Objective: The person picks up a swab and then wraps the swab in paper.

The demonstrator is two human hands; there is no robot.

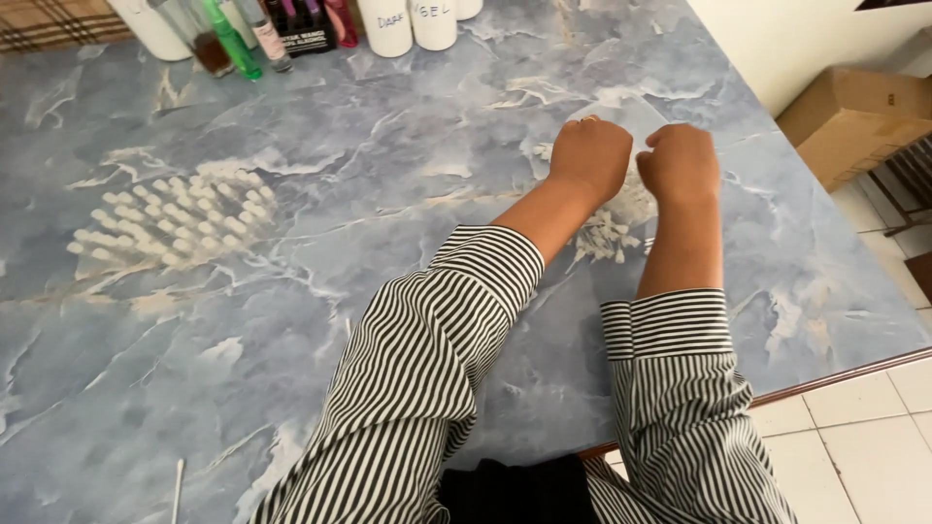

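Under our two clenched grips, left hand (589, 155) and right hand (679, 163), a loose heap of cotton swabs (610, 233) remains unsorted, while well left a tidy swab batch (180, 221) lies laid out on the table (408, 126).

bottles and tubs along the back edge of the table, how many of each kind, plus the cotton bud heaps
White tubs: 4, counting partly cropped ones
Slim bottles: about 5, one green; some are cut off by the frame
Cotton bud heaps: 2, one at far left, one under the left hand and right hand
Loose cotton bud: 1
Cardboard box: 1
Total: about 13
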